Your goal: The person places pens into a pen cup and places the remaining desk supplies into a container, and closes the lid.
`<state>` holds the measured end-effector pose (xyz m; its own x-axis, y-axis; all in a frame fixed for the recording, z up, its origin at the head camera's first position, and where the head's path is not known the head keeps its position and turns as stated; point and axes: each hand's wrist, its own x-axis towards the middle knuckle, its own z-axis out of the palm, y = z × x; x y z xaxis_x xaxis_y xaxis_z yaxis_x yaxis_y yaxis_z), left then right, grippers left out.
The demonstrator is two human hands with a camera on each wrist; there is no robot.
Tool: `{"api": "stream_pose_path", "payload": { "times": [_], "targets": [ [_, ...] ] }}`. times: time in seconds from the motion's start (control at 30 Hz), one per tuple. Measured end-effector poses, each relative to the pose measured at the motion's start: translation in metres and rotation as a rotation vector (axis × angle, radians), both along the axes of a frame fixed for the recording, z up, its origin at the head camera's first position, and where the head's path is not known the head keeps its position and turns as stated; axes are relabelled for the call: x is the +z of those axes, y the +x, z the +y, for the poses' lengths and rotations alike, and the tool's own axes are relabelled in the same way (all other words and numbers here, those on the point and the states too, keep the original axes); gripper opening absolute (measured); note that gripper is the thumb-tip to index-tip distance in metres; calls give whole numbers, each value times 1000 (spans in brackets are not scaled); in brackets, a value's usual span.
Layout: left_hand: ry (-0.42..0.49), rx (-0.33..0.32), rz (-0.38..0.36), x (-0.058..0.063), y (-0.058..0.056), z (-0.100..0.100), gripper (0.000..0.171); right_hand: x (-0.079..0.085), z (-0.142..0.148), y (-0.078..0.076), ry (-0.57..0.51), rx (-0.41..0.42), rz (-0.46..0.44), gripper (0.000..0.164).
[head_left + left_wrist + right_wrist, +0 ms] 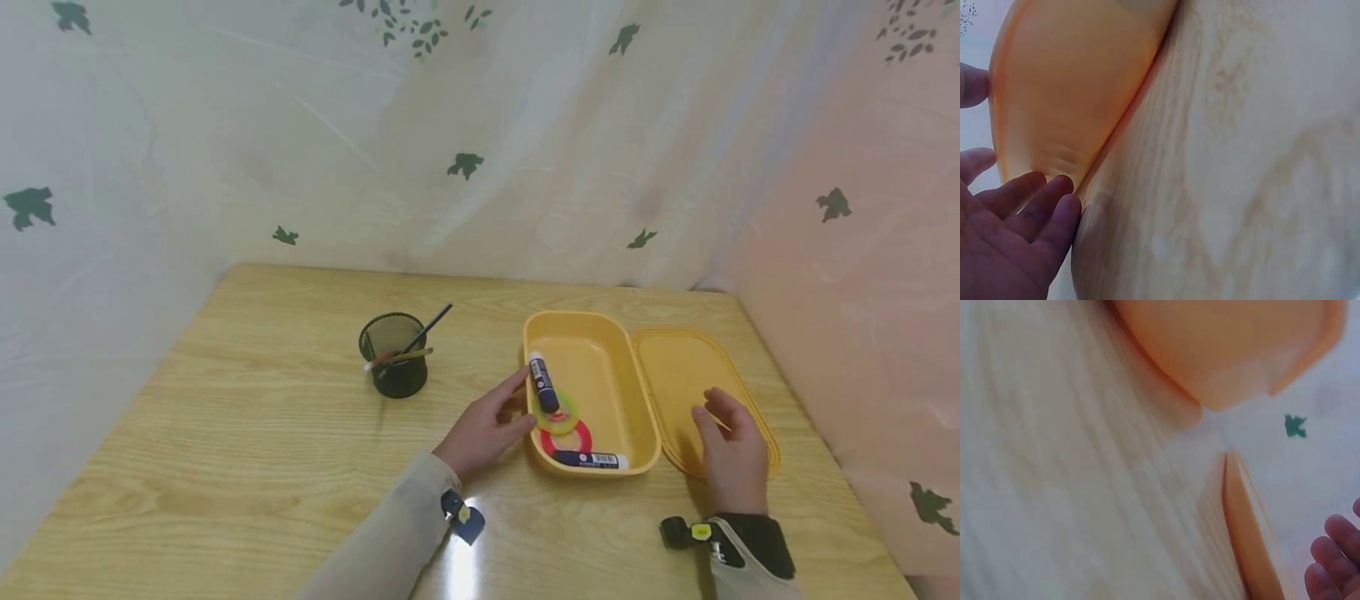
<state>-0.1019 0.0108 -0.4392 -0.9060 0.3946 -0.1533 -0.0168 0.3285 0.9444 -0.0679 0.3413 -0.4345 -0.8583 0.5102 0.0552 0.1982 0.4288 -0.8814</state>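
A yellow plastic box (pixel 600 392) stands uncovered on the table. Inside, along its left side, lie two glue sticks with dark blue and white bodies, one (pixel 543 383) slanted and partly over a yellow-green ring (pixel 567 417), the other (pixel 590 459) flat by the front wall. A red ring (pixel 577 442) overlaps the yellow-green one. My left hand (pixel 483 429) touches the box's left side with spread fingers; in the left wrist view the fingertips (pixel 1061 184) rest at its outer wall. Over the yellow lid (pixel 675 367), right of the box, my right hand (pixel 735 458) hovers, fingers loosely bent, holding nothing.
A black mesh pen cup (pixel 400 379) stands left of the box, with a dark pencil (pixel 435 321) and a thin brownish stick (pixel 412 354) at its top. Patterned curtains (pixel 337 167) hang behind and beside the wooden table (pixel 262 433).
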Motion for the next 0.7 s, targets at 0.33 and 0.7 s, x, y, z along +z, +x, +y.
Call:
{"api": "stream_pose_path", "payload": {
  "times": [0.33,0.7],
  "targets": [
    [2,4,-3,0,0,0,69,-5,25,0,60,-130,-7,43],
    [-1,8,-8,1,0,1,69,-11,51,1,-37,-243,56,38]
  ]
}}
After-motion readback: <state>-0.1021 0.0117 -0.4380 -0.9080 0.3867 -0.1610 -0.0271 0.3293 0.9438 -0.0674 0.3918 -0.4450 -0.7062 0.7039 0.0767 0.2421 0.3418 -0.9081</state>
